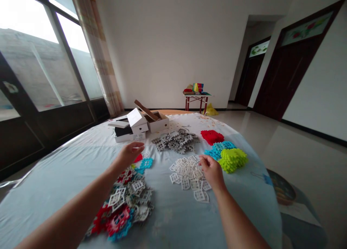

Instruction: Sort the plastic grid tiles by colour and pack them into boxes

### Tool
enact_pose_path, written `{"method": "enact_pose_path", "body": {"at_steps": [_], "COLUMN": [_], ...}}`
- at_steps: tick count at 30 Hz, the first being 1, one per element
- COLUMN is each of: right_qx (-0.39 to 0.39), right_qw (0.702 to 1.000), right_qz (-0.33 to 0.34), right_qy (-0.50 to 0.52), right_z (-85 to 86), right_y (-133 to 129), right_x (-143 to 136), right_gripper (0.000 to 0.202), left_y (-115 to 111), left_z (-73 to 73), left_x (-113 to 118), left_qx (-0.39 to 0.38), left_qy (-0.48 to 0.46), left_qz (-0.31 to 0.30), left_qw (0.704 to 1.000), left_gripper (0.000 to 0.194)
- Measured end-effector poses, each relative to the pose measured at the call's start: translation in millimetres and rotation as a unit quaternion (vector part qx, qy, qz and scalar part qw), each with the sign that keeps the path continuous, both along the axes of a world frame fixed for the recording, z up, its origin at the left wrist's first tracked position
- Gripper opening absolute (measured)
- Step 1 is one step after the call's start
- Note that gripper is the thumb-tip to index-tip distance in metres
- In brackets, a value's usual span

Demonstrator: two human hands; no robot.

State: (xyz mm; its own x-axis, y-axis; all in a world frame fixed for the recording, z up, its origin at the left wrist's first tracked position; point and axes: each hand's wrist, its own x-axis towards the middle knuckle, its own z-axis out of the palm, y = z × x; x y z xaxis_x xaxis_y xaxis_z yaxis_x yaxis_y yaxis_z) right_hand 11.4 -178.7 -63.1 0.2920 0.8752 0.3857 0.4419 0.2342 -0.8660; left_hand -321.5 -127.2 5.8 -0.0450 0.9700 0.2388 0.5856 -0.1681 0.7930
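Note:
My left hand [131,151] is over the far end of a mixed pile, fingers stretched toward the right and holding nothing I can see. That mixed pile [135,194] has red, blue, grey and white plastic pieces with cut-out openings. A blue square piece [146,163] lies just right of it. My right hand [211,167] has its thumb and fingers pinched at the right edge of a heap of white window-shaped pieces [187,169]; what is between the fingertips is too small to make out. Behind the white heap sits a pile of grey pieces [177,140].
Stacks of red pieces [212,136], blue pieces [219,149] and lime-green pieces [233,160] line the right side of the round table [179,227]. White boxes [131,127] stand at the back left. A stool [300,212] is by the table's right edge.

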Motion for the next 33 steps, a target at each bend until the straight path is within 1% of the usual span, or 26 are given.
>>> {"method": "enact_pose_path", "body": {"at_steps": [3, 6, 8, 12, 13, 15, 20, 24, 26, 29, 31, 33], "right_qx": [-0.001, 0.000, 0.001, -0.002, -0.004, -0.004, 0.000, 0.003, 0.010, 0.019, 0.023, 0.021], "right_qw": [1.000, 1.000, 1.000, 1.000, 1.000, 1.000, 1.000, 1.000, 1.000, 0.999, 0.999, 0.999], "right_qz": [0.004, 0.006, 0.006, -0.002, -0.004, -0.010, -0.022, -0.020, -0.019, -0.021, -0.021, -0.019], "right_qy": [-0.009, -0.007, -0.001, 0.004, 0.003, 0.000, 0.001, 0.006, 0.013, 0.018, 0.019, 0.021], "right_z": [-1.7, -4.0, -5.1, -4.9, -4.5, -4.0, -4.1, -4.4, -4.3, -3.7, -3.0, -2.1], "right_y": [0, 0, 1, 0, 0, 0, 0, 1, 2, 3, 3, 2], "right_x": [-1, -1, 0, 2, 3, 4, 5, 5, 5, 4, 4, 4], "right_gripper": [0.039, 0.039, 0.040, 0.040, 0.039, 0.038, 0.038, 0.037, 0.036, 0.035, 0.034, 0.033], "left_y": [-22, -34, -38, -36, -34, -29, -17, -14, -15, -15, -13, -10], "left_z": [-8.6, -15.8, -16.9, -13.5, -13.2, -14.8, -23.5, -24.7, -22.5, -17.1, -13.9, -13.0], "left_x": [-24, -30, -26, -4, 1, 12, 28, 32, 32, 32, 34, 37], "left_qx": [0.003, -0.010, -0.007, -0.007, -0.015, -0.026, -0.040, -0.044, -0.041, -0.035, -0.037, -0.052], "left_qy": [0.071, 0.158, 0.217, 0.361, 0.381, 0.401, 0.425, 0.417, 0.397, 0.341, 0.280, 0.197], "left_qz": [0.015, 0.001, -0.015, -0.064, -0.070, -0.072, -0.053, -0.032, -0.027, -0.017, -0.010, -0.001], "left_qw": [0.997, 0.987, 0.976, 0.930, 0.922, 0.913, 0.903, 0.907, 0.917, 0.939, 0.959, 0.979], "left_gripper": [0.042, 0.039, 0.038, 0.037, 0.036, 0.034, 0.033, 0.027, 0.023, 0.019, 0.018, 0.021]}}
